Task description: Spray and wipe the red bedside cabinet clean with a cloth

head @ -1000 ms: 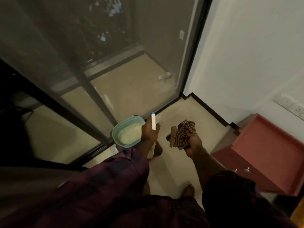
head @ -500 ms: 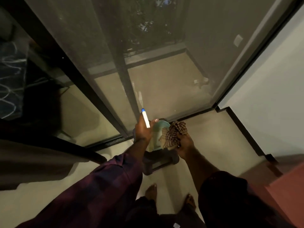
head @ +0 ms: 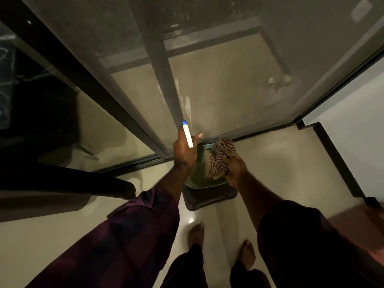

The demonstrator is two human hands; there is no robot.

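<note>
My left hand grips a slim white spray bottle with a blue tip, held upright near the glass door. My right hand is closed on a crumpled brown checked cloth. Both hands hover over a green basin that rests on a dark stool or stand on the floor. Only a dim reddish corner of the red bedside cabinet shows at the right edge.
A sliding glass door with a dark frame fills the view ahead, with a balcony behind it. A white wall with black skirting runs on the right. My bare feet stand on the pale tiled floor. A dark curtain hangs at left.
My view has swung left, so the red cabinet slid almost out of frame. Both hands moved over the basin, which now sits below them on the stand.
</note>
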